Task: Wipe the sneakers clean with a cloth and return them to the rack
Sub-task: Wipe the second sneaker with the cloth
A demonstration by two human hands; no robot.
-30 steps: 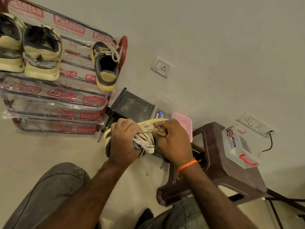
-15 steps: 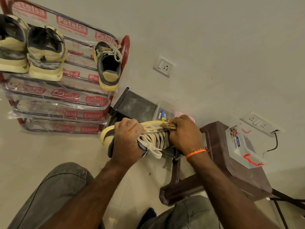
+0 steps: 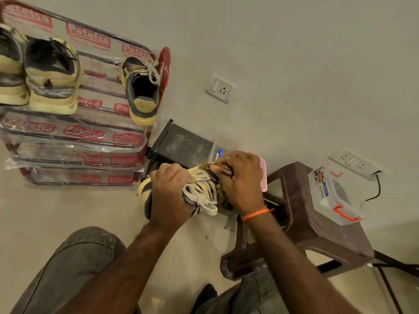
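1. The left hand (image 3: 171, 191) grips the heel end of a sneaker (image 3: 199, 189), fingers curled over the collar. The shoe is held in the air between the person's knees and the wall, cream sole outward, dark grey upper, off-white laces tied in a bow.
2. The right hand (image 3: 240, 180) clutches a brownish cloth (image 3: 223, 169) and presses it against the sneaker's toe end; an orange thread band circles that wrist.
3. Both forearms reach forward from the lower edge of view, wrists close together.
4. Just right of the hands stands a brown plastic stool (image 3: 301, 225) carrying a clear lidded box (image 3: 328, 193) with orange clasps.
5. Behind the hands, a dark box (image 3: 181, 143) sits against the wall.
6. To the left, the plastic-wrapped shoe rack (image 3: 74, 137) holds three sneakers on its top shelf; one (image 3: 141, 89) stands at the right end, two others (image 3: 52, 75) at the left.
7. Bare floor lies between rack and knees.
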